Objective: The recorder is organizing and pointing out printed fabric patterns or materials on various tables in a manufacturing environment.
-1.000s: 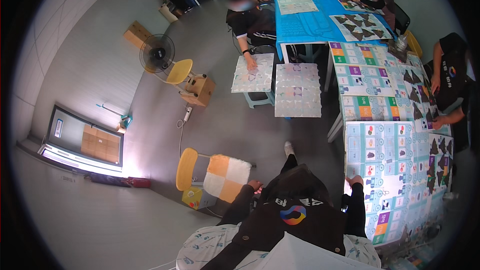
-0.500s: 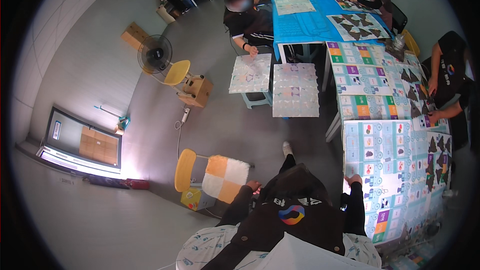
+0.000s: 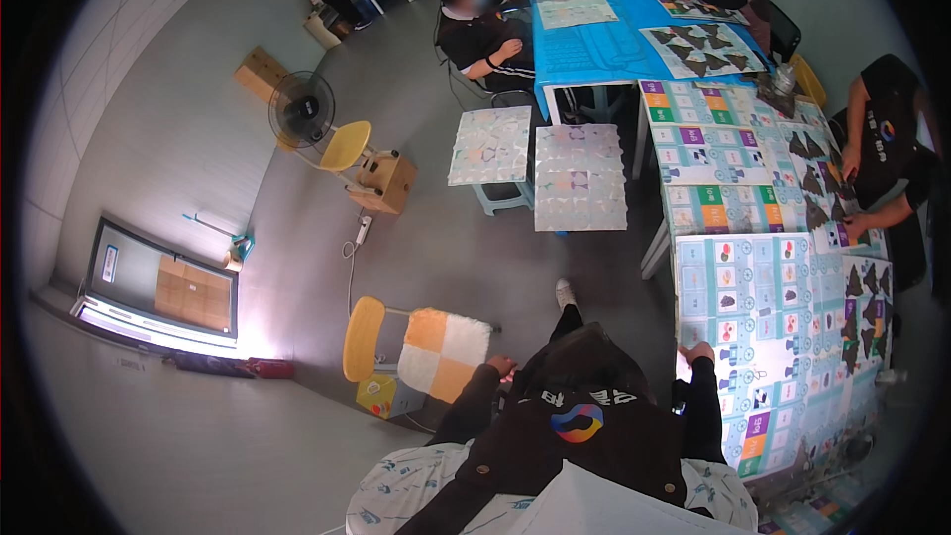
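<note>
**Two hands, one at the chair, one at the sheets**

Two hands reach out from dark sleeves. The left hand (image 3: 500, 367) hangs just beside the checked cushion (image 3: 444, 352) on the yellow chair (image 3: 365, 339), fingers loosely curled, holding nothing. The right hand (image 3: 696, 351) rests on the near edge of the patterned sheet (image 3: 783, 337) covering the tabletop; whether it grips the sheet I cannot tell.

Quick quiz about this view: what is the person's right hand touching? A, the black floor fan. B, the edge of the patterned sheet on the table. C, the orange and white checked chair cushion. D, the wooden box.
B: the right hand rests on the near edge of the patterned sheet, while the left hand is by the chair cushion.
</note>
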`<control>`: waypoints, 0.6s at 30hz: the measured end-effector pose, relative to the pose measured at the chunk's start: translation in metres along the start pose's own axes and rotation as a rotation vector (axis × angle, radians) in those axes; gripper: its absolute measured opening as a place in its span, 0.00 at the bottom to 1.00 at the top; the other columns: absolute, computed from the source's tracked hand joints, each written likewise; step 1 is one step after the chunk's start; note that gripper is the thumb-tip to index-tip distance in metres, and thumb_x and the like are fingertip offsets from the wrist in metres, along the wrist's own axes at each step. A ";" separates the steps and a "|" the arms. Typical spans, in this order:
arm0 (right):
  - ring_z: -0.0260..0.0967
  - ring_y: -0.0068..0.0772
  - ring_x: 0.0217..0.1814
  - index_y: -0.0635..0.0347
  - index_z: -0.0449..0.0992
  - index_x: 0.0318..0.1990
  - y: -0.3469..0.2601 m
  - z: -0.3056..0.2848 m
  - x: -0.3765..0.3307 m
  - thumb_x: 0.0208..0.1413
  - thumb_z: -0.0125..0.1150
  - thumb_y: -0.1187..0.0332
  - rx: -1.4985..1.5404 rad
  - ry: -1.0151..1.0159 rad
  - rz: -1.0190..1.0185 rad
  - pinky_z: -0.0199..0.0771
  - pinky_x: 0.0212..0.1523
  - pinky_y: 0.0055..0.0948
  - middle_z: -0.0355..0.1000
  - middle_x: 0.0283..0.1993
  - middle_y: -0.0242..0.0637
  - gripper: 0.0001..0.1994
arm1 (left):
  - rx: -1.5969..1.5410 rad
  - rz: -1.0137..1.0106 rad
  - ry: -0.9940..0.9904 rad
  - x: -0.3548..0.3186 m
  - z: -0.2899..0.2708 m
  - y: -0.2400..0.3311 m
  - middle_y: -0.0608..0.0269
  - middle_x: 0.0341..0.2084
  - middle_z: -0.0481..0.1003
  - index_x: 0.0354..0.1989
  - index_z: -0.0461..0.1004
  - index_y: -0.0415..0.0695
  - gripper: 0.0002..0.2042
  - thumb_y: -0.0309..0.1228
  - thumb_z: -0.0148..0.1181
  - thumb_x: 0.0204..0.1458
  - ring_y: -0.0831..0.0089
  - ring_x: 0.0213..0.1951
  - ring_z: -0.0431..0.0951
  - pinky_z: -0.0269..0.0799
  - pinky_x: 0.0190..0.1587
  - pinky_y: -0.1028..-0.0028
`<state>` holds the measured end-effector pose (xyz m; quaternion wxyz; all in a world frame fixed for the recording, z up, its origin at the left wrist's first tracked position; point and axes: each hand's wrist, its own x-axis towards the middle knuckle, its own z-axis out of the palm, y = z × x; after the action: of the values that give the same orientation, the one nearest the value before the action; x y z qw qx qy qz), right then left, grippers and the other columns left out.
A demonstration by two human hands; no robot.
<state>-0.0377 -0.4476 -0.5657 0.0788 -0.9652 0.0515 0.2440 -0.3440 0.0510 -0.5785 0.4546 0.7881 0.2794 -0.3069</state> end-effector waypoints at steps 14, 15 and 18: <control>0.77 0.36 0.22 0.66 0.79 0.20 -0.004 -0.003 -0.003 0.47 0.68 0.43 0.002 0.018 -0.009 0.78 0.33 0.35 0.75 0.17 0.41 0.28 | 0.009 0.035 -0.005 0.010 -0.001 -0.014 0.66 0.21 0.76 0.38 0.73 0.45 0.09 0.37 0.54 0.56 0.74 0.21 0.78 0.71 0.20 0.75; 0.77 0.36 0.22 0.66 0.79 0.20 -0.006 -0.004 -0.003 0.47 0.68 0.43 -0.003 0.011 -0.014 0.78 0.33 0.35 0.75 0.17 0.41 0.28 | 0.011 0.029 -0.006 0.010 -0.001 -0.015 0.66 0.22 0.76 0.39 0.73 0.45 0.10 0.37 0.54 0.57 0.74 0.21 0.78 0.71 0.20 0.75; 0.77 0.36 0.21 0.66 0.79 0.20 -0.004 -0.003 0.000 0.48 0.68 0.44 -0.005 -0.007 -0.002 0.78 0.33 0.34 0.75 0.17 0.42 0.27 | -0.091 -0.111 0.020 -0.005 -0.005 0.014 0.66 0.22 0.77 0.41 0.72 0.45 0.10 0.37 0.53 0.57 0.74 0.21 0.78 0.71 0.20 0.75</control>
<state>-0.0354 -0.4444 -0.5623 0.0768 -0.9646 0.0498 0.2473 -0.3358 0.0481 -0.5652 0.4693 0.7531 0.3407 -0.3106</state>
